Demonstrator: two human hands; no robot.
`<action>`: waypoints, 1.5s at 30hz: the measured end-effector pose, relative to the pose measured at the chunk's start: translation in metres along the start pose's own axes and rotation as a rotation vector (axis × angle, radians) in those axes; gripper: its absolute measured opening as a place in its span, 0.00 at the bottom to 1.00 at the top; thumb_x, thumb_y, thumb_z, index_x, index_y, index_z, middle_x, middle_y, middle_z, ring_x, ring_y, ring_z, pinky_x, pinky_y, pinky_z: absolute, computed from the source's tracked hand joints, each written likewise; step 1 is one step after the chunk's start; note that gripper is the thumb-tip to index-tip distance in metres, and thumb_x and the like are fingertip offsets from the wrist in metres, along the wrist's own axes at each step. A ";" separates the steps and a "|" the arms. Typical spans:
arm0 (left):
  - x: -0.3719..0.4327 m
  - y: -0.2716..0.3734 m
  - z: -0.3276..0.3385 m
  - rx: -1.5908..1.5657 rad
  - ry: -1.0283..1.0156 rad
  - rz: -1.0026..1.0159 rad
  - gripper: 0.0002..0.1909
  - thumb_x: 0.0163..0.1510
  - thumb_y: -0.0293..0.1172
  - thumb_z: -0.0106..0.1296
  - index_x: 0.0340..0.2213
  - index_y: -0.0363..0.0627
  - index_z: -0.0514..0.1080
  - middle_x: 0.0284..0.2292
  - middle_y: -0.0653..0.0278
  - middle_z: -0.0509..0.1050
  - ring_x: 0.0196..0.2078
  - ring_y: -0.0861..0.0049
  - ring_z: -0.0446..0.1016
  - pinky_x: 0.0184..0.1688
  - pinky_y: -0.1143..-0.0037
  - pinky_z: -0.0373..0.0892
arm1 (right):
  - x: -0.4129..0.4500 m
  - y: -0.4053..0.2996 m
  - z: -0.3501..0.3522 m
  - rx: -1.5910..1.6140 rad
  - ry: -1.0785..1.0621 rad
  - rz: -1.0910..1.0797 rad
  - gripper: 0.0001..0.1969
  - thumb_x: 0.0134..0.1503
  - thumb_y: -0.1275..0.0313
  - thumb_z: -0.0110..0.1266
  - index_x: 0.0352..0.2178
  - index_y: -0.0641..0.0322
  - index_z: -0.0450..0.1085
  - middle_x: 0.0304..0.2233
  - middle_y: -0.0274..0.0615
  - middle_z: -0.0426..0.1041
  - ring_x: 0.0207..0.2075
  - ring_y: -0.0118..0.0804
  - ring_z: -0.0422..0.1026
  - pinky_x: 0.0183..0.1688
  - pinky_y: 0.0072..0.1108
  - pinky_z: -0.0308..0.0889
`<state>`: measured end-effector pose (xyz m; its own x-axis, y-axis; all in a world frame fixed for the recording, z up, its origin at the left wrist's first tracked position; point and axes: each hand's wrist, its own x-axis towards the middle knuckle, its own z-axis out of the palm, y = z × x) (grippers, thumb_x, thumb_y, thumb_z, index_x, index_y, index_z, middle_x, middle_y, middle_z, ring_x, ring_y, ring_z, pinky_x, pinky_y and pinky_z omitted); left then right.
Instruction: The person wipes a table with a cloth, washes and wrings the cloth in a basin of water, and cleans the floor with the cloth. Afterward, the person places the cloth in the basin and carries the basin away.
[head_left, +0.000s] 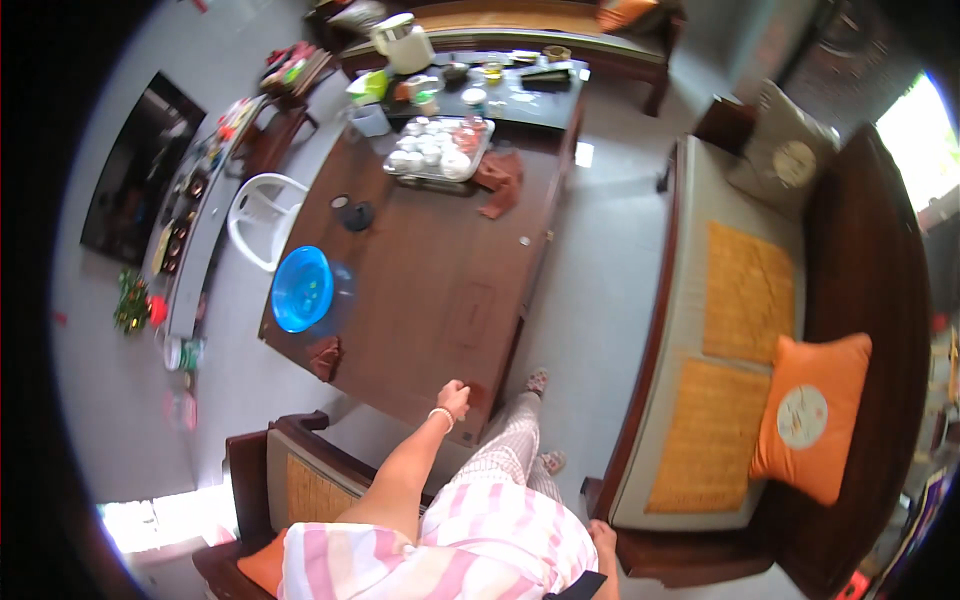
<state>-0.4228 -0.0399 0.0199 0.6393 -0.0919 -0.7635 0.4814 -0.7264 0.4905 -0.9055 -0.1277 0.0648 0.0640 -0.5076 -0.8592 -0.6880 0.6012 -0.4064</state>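
My left hand, a beaded bracelet on its wrist, is over the near right corner of a dark wooden table; its fingers are curled and nothing shows in them. Low by my right side, beside the bench's end, my right hand is partly hidden and its grip is unclear. A blue plastic basin stands at the table's left edge, with a crumpled brown cloth near it. Farther back are a dark cup, a metal tray of white cups and another brown cloth.
A wooden bench with pads and an orange cushion runs along the right. A wooden armchair is at the near left, a white plastic chair beyond the table's left side. A pitcher stands at the far end.
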 end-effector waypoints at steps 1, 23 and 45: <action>0.001 0.023 -0.002 0.021 0.063 0.037 0.13 0.48 0.35 0.47 0.35 0.41 0.69 0.20 0.60 0.72 0.16 0.74 0.71 0.19 0.73 0.68 | 0.002 -0.001 0.000 -0.073 0.002 -0.044 0.09 0.51 0.70 0.51 0.31 0.64 0.73 0.23 0.36 0.73 0.25 0.28 0.71 0.28 0.22 0.67; 0.248 0.383 0.016 0.410 0.467 0.579 0.31 0.47 0.35 0.54 0.50 0.42 0.55 0.48 0.49 0.57 0.42 0.48 0.69 0.42 0.60 0.68 | -0.025 -0.179 0.046 0.073 0.043 0.507 0.11 0.58 0.72 0.44 0.39 0.65 0.68 0.27 0.41 0.73 0.28 0.31 0.71 0.33 0.23 0.67; 0.021 0.183 -0.036 0.235 -0.032 0.733 0.08 0.51 0.28 0.49 0.22 0.36 0.67 0.21 0.68 0.64 0.21 0.83 0.66 0.23 0.80 0.64 | 0.037 -0.159 0.011 0.037 -0.161 0.168 0.10 0.57 0.68 0.46 0.38 0.57 0.70 0.24 0.30 0.71 0.24 0.22 0.69 0.26 0.16 0.66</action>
<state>-0.2993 -0.1504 0.1086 0.7261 -0.6228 -0.2913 -0.2011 -0.5976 0.7762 -0.7860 -0.2355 0.0940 0.0672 -0.2952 -0.9531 -0.6723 0.6924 -0.2618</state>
